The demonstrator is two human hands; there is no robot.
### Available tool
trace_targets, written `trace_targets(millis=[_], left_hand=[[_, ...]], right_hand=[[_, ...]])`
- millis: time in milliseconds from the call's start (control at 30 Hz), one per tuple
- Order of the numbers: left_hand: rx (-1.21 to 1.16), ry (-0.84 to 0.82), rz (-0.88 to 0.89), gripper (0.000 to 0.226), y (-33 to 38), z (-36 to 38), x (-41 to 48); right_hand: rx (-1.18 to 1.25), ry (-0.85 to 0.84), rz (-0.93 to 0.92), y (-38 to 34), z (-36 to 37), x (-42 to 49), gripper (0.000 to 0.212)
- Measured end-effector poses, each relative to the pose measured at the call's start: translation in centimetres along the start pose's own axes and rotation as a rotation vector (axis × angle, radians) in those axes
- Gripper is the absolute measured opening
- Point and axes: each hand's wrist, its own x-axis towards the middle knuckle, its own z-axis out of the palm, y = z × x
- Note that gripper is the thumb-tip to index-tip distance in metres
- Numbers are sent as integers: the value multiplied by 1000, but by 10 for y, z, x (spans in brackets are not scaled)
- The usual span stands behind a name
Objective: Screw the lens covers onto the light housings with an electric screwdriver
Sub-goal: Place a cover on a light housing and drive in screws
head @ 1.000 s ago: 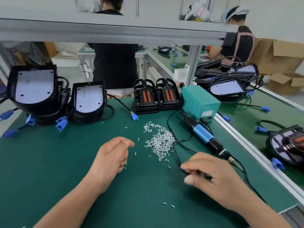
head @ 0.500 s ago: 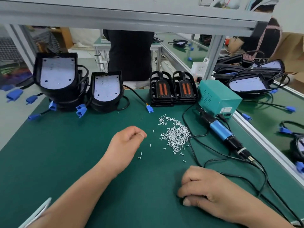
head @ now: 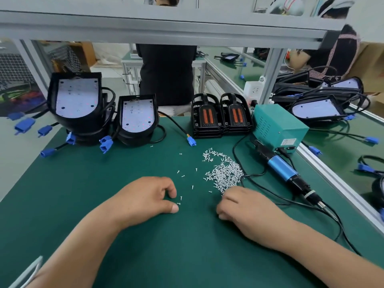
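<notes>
At screw pile [head: 225,175] edge: right hand [head: 247,213].

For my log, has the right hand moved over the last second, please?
Yes: the right hand moved forward, up to the near edge of the screw pile.

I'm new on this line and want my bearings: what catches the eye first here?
A pile of silver screws glints in the middle, with the right hand at its near edge and the left hand beside strays. A blue screwdriver lies to the right, and stacked black housings stand at the back left.
</notes>
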Motion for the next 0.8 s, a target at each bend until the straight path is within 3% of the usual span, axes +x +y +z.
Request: trace_targets(millis=[300,433,800], left_hand=[[260,130,87,21,19,20,25],[300,213,64,22,30,35,39],[499,276,88,32,35,43,38]], right_hand=[[-44,61,205,41,16,50,4],[-61,31,320,43,16,57,18],[579,294,609,32,2,169,16]])
